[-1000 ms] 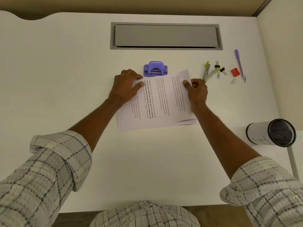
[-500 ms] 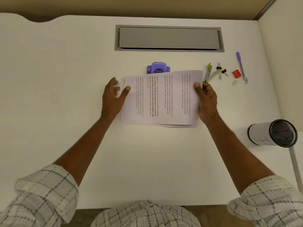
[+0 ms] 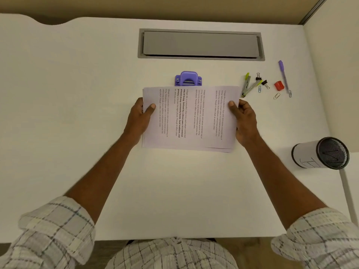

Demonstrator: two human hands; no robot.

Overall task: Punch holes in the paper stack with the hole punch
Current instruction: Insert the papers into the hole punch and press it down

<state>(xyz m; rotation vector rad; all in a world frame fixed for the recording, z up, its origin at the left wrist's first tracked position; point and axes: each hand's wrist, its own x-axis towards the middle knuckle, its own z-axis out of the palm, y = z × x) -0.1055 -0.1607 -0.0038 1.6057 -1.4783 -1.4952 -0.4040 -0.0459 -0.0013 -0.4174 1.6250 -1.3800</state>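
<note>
White tabletop (image 3: 77, 113), stack (image 3: 190, 121) w/ far edge at the punch (image 3: 188, 78) mouth, L hand (image 3: 138, 118) & R hand (image 3: 244, 121) each pinching a side edge, thumbs on top: looks lined up, no holes yet, pressing left to do.

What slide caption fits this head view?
The left hand and right hand grip the paper stack by its sides, far edge at the purple hole punch.

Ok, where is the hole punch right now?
In the head view, the purple hole punch sits mid-desk at the far edge of the paper stack, below the grey cable hatch, left of the stapler.
</note>
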